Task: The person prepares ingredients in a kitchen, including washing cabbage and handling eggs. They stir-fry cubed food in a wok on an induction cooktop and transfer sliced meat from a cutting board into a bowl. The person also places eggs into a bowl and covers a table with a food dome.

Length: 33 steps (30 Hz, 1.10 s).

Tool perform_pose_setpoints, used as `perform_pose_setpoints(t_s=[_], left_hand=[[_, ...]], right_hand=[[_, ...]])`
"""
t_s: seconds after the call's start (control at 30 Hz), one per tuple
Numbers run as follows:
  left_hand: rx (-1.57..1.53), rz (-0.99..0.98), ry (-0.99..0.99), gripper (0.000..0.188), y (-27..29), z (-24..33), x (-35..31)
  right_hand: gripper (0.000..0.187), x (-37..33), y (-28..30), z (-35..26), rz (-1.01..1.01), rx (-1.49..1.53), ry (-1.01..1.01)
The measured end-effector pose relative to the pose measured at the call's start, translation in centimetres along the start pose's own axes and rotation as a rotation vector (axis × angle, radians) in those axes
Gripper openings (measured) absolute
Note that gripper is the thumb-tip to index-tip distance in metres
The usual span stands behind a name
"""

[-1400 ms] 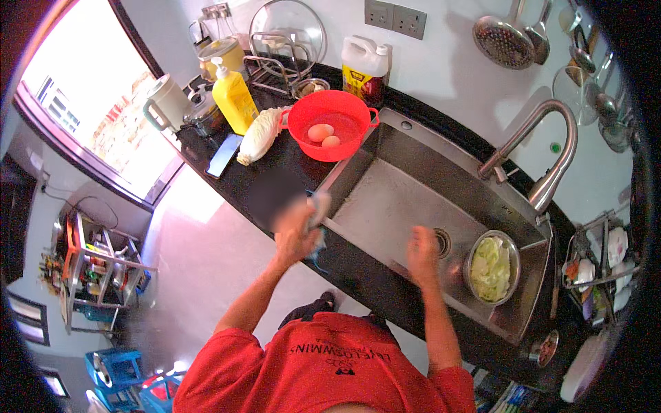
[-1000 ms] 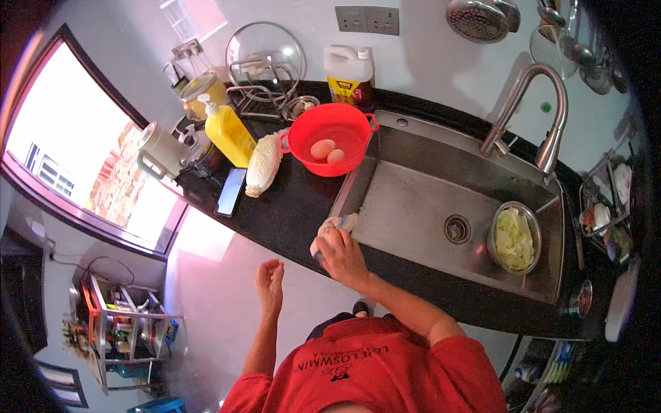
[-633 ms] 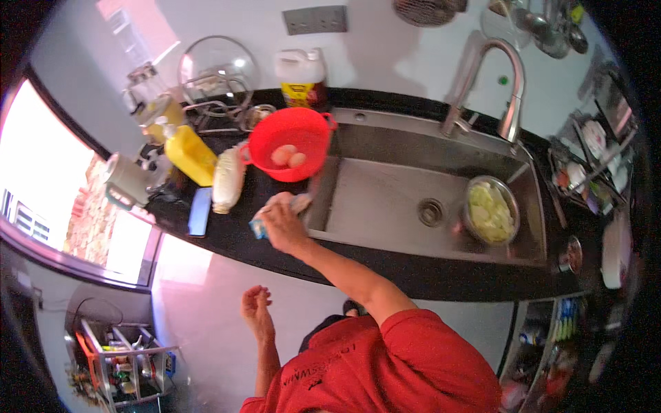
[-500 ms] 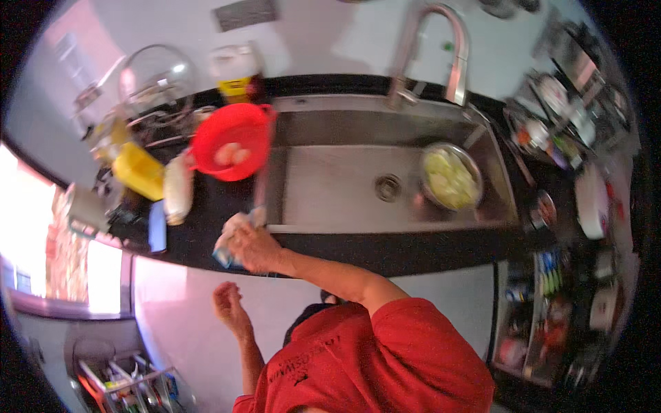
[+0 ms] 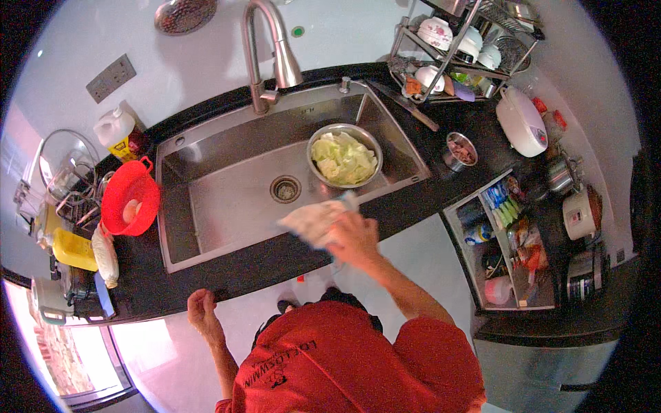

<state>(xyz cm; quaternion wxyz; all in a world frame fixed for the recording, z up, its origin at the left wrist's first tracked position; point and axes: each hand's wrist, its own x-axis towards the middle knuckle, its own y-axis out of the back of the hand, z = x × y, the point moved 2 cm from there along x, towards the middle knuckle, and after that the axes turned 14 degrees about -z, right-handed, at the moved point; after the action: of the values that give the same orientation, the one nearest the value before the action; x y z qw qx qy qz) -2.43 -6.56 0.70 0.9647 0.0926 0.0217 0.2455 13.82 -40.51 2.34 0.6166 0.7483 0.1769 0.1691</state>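
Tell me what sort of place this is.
A home kitchen, most likely. A steel sink with a tall faucet is set in a black counter, a metal bowl of cut cabbage sits in it, and a rack of dishes stands beside it.

Far to the left of your right hand and the pale cloth it grips, a white plastic jug with a yellow label stands against the wall behind the sink's corner. Nearer you on that side, a yellow squeeze bottle lies beside a white plastic-wrapped package. To the right of the grip, colourful packets and bottles crowd an open cabinet shelf, too small to tell apart.
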Motion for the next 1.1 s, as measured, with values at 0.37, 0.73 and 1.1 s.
perform_pose_setpoints(t_s=[0.37, 0.73, 1.1], left_hand=[[-0.061, -0.015, 0.043, 0.015, -9.7, 0.5, -3.2], [-0.321, -0.443, 0.184, 0.026, -16.9, 4.5, -4.1], [-1.104, -0.103, -0.184, 0.022, -13.5, 5.9, -3.0]], right_hand=[[0.040, -3.5, 4.4, 22.1, -0.173, -0.238, -0.447], [0.031, 5.3, -4.7, 7.0, -0.496, 0.925, 0.204], [0.032, 4.3, 1.0, -15.1, -1.110, 1.247, 0.461]])
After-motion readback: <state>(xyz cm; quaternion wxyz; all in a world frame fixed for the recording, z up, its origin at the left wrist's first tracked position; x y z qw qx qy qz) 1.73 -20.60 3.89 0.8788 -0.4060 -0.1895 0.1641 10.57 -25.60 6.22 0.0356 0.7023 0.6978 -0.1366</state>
